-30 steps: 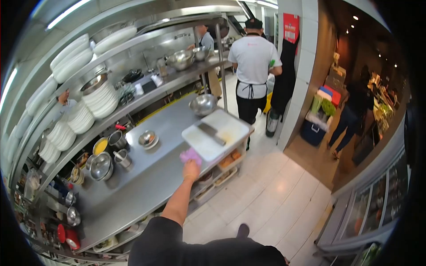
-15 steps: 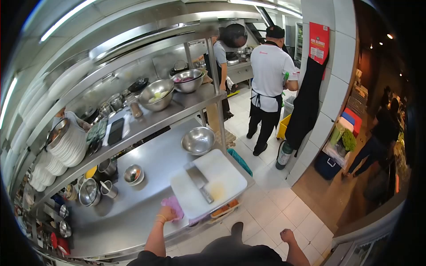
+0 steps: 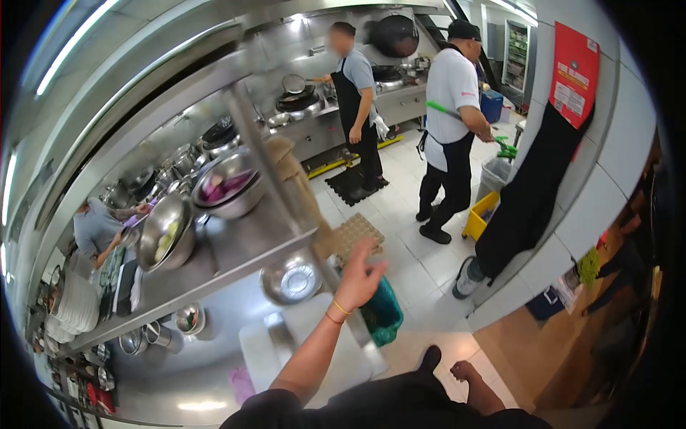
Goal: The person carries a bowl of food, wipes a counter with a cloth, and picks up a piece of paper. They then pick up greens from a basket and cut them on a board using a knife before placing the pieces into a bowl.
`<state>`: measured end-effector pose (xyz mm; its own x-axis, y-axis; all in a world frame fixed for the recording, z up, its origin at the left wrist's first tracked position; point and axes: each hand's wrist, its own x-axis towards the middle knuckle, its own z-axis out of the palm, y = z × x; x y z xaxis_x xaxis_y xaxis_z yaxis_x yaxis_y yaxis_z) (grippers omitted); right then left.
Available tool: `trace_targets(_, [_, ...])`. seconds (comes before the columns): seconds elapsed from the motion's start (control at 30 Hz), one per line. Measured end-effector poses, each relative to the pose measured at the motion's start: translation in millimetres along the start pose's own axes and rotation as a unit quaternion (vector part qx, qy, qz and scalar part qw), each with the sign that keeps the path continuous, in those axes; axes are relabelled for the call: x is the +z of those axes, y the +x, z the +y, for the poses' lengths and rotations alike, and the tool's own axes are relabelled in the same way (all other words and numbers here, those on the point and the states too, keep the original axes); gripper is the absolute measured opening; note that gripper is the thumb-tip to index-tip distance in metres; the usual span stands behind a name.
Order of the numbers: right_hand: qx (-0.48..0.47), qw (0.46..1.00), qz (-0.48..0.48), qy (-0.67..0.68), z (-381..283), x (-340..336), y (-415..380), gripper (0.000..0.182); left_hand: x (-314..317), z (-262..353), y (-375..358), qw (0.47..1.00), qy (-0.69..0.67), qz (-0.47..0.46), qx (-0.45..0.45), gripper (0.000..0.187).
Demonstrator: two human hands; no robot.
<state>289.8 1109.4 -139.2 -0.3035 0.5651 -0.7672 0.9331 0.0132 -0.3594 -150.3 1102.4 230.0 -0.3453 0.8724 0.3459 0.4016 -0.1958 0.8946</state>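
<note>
Just beyond white cutting board (image 3: 349, 361), my left hand (image 3: 357, 279) in mid-air, released, fingers spread. My right hand (image 3: 464, 370) low by my side, fingers curled; cannot tell whether it grips anything. Board flat, smooth, corners rounded, my forearm crossing in front. On it, broad, rectangular metal cleaver (image 3: 277, 330). Beside board, on sheeny steel worktop (image 3: 171, 379), pink-purple cloth (image 3: 243, 385), soft, crumpled. Shiny round steel bowl (image 3: 271, 277) near board's far edge; teal plastic tub (image 3: 384, 311) off worktop's end.
</note>
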Motion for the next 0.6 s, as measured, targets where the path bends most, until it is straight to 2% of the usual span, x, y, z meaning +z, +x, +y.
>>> trace_targets(0.03, [-0.023,0.999,-0.035,-0.028,31,0,39,0.035,2,5,21,0.989,0.108,0.092,0.035,0.057])
trace_targets(0.07, [-0.044,0.995,-0.069,-0.058,57,-8,78,0.039,0,-3,41,0.968,0.162,0.186,0.054,0.056])
trace_targets(0.13, [0.039,0.996,-0.075,-0.005,49,-53,91,0.035,-6,-38,77,0.892,0.224,0.386,0.067,0.057])
trace_targets(0.17, [0.003,0.996,-0.073,-0.054,49,-78,98,0.034,-16,-53,90,0.847,0.246,0.461,0.097,0.059])
trace_targets(0.2, [-0.034,0.991,-0.078,-0.102,49,-97,102,0.033,-29,-67,103,0.820,0.222,0.523,0.071,0.060])
trace_targets(0.23, [-0.070,0.976,-0.044,-0.201,40,-127,96,0.031,-36,-62,114,0.754,0.293,0.586,0.041,0.053])
trace_targets(0.27, [-0.229,0.909,-0.133,-0.321,105,-117,171,0.032,-47,-64,120,0.748,0.315,0.583,0.034,0.053])
trace_targets(0.33, [-0.053,0.968,-0.157,-0.186,55,-187,153,0.034,-61,-83,142,0.758,0.208,0.619,0.015,0.047])
trace_targets(0.37, [-0.068,0.959,-0.139,-0.239,52,-207,177,0.035,-64,-104,152,0.751,0.217,0.623,0.011,0.047])
trace_targets(0.4, [-0.081,0.945,-0.122,-0.293,54,-221,206,0.037,-65,-130,157,0.776,0.176,0.606,0.005,0.046])
trace_targets(0.43, [-0.129,0.935,-0.091,-0.316,42,-243,219,0.037,-62,-142,154,0.797,0.132,0.589,-0.002,0.052])
trace_targets(0.47, [-0.178,0.923,-0.057,-0.337,25,-265,234,0.037,-57,-141,155,0.790,0.137,0.597,-0.009,0.052])
trace_targets(0.5, [-0.225,0.899,-0.031,-0.374,21,-269,284,0.035,-51,-138,161,0.797,0.067,0.599,-0.038,0.056])
trace_targets(0.53, [-0.309,0.908,0.038,-0.280,-32,-309,259,0.032,-44,-138,163,0.799,-0.005,0.597,-0.067,0.061])
trace_targets(0.57, [-0.286,0.939,0.104,-0.161,-82,-327,252,0.025,-32,-139,162,0.793,-0.005,0.605,-0.069,0.061])
trace_targets(0.6, [-0.334,0.925,0.162,-0.086,-126,-344,240,0.026,-19,-138,163,0.785,0.030,0.615,-0.063,0.061])
